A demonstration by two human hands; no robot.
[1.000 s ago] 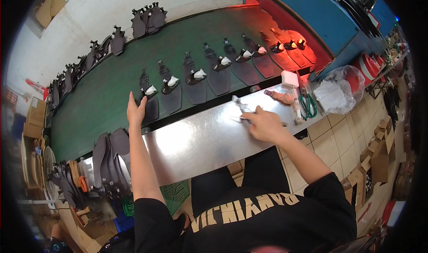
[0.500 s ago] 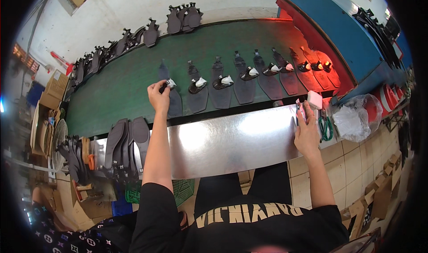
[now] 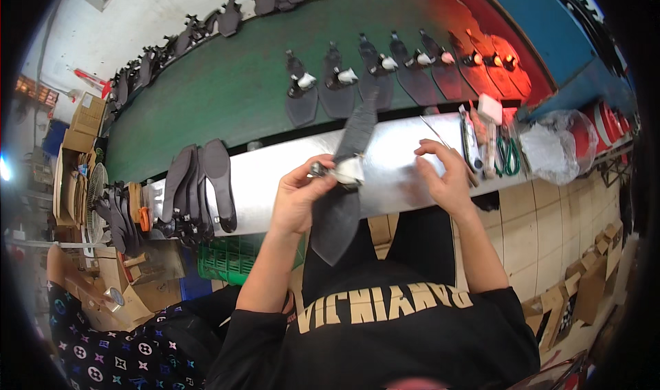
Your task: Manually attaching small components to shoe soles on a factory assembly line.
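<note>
My left hand (image 3: 297, 196) pinches a dark sandal (image 3: 335, 228) by its strap, above the metal bench. The flat sole hangs tilted, its long end toward me. White stuffing (image 3: 350, 171) sits under the strap. To its right, my right hand (image 3: 445, 178) is curled around a thin pointed metal tool (image 3: 433, 129) that sticks out past the fingers; its exact kind is unclear. The tool and the sandal are apart. Beyond the bench, several similar sandals (image 3: 301, 108) lie in a row on the green conveyor belt (image 3: 227, 67), most with white stuffing.
A red-lit blue machine (image 3: 512, 22) stands at the belt's right end. On the metal bench (image 3: 265, 184) lie dark soles (image 3: 218, 177) at left, and green-handled scissors (image 3: 507, 158) and a white block (image 3: 489, 108) at right. A plastic bag (image 3: 558, 146) lies beyond. Another person's patterned sleeve (image 3: 103, 342) is lower left.
My left hand has lifted the sandal off the belt and brought it toward me over the bench. My right hand has drawn back left from the tools, with the thin tool in it.
</note>
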